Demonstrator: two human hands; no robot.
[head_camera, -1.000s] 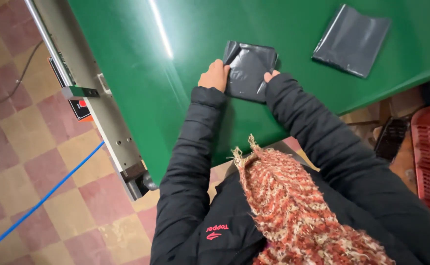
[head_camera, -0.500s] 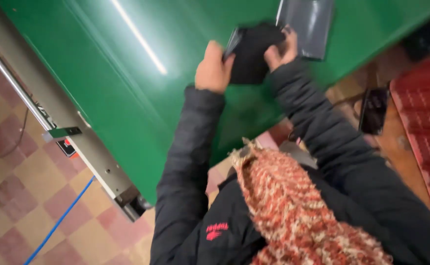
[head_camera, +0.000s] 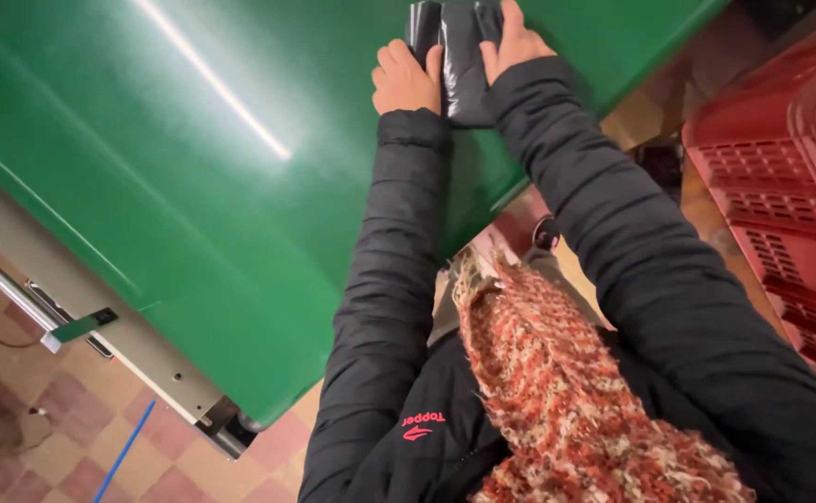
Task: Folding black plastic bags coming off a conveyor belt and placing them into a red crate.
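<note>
A dark grey plastic mailer bag (head_camera: 459, 56) lies on the green conveyor belt (head_camera: 240, 168) at the top of the view. My left hand (head_camera: 406, 78) grips its left edge with curled fingers. My right hand (head_camera: 512, 37) presses on its right side, fingers spread over the top. Both arms in black padded sleeves reach forward over the belt. A red and cream knitted scarf (head_camera: 566, 391) hangs at my chest.
The belt's grey metal side rail (head_camera: 100, 317) runs along the left, above a pink and beige checkered floor (head_camera: 44, 438) with a blue line. A red plastic crate (head_camera: 781, 196) stands at the right beside the belt's end.
The view has swung so the belt fills more of the frame. My hands moved up the picture with the bag. The second grey bag seen earlier is out of view.
</note>
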